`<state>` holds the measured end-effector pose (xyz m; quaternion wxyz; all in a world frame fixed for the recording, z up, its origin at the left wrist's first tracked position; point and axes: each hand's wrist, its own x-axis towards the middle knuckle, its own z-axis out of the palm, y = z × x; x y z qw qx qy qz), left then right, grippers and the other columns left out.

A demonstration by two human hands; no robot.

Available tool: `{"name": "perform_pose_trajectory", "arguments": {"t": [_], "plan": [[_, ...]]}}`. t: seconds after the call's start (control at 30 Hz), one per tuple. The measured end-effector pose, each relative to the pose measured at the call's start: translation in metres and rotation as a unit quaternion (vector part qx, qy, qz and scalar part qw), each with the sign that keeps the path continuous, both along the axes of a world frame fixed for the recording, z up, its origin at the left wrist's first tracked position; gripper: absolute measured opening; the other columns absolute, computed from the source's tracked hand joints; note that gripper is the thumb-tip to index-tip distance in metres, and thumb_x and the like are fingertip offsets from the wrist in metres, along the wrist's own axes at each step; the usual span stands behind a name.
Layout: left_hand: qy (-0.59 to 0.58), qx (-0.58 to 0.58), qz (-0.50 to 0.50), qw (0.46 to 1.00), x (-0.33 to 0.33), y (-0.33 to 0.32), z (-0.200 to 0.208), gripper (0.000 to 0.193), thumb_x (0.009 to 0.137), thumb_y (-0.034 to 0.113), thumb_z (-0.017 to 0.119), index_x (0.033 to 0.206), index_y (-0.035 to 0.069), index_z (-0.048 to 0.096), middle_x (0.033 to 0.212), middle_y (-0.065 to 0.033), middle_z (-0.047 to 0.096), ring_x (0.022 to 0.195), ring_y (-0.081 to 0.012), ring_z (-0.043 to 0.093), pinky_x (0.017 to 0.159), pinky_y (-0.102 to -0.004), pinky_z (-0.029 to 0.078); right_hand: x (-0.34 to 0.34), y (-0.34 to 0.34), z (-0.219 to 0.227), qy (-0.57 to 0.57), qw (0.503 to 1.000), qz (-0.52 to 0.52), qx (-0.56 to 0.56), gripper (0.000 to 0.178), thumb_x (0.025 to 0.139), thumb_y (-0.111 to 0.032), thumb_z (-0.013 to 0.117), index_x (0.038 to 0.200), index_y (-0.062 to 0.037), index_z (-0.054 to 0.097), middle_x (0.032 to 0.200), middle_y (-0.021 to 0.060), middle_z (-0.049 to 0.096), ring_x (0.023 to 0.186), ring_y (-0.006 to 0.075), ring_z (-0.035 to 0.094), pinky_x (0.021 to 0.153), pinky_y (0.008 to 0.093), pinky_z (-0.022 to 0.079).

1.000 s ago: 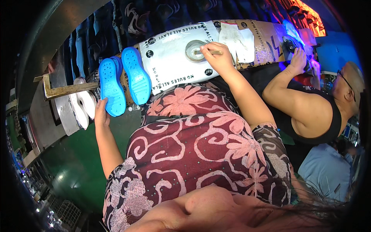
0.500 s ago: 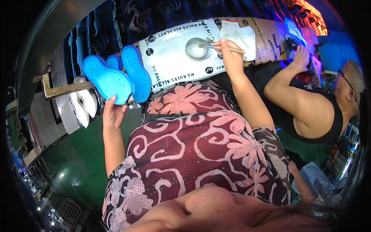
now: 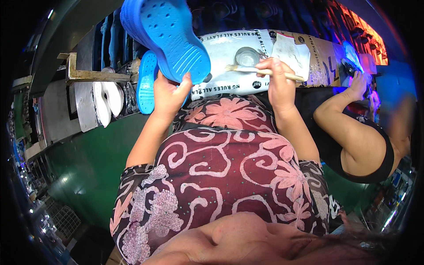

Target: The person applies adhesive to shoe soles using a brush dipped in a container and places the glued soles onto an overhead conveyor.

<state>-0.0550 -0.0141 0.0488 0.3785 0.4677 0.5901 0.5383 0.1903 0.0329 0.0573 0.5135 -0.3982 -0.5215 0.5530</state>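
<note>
My left hand (image 3: 170, 95) grips the near end of a blue shoe sole (image 3: 176, 42), thumb on its face, and holds it raised and tilted above the bench. Small round holes and ridged lines mark that face. In my right hand (image 3: 282, 84) is a thin brush (image 3: 245, 69) with a pale wooden handle, held between thumb and fingers. Its bristles point left toward the sole but stay apart from it. Just beyond the brush stands a round bowl (image 3: 247, 57) with something whitish in it. Another blue sole (image 3: 146, 84) lies on the bench, left of my left hand.
White printed sheeting (image 3: 216, 44) covers the bench, with white paper (image 3: 291, 55) on its right part. White soles (image 3: 102, 106) lie at the left by a metal bracket (image 3: 95, 76). A co-worker's arm (image 3: 340, 101) reaches over the bench at the right.
The brush has come out of the bowl toward me and to the left. My left hand has lifted the blue sole and brought it rightward, closer to the brush.
</note>
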Motion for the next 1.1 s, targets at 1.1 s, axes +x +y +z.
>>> {"name": "perform_pose_trajectory", "arguments": {"t": [1.1], "plan": [[-0.224,0.03,-0.402,0.887,0.057,0.126,0.188,0.047,0.08,0.021,0.059,0.116,-0.003,0.041,0.08,-0.0082,0.056,0.062,-0.0134,0.057,0.047,-0.0198,0.046,0.028,-0.003,-0.037,-0.034,0.985,-0.165,0.018,0.039,0.093,-0.028,0.043,0.075,0.0015,0.061,0.064,0.0057,0.057,0.058,0.0102,0.05,0.058,0.0228,0.041]]}}
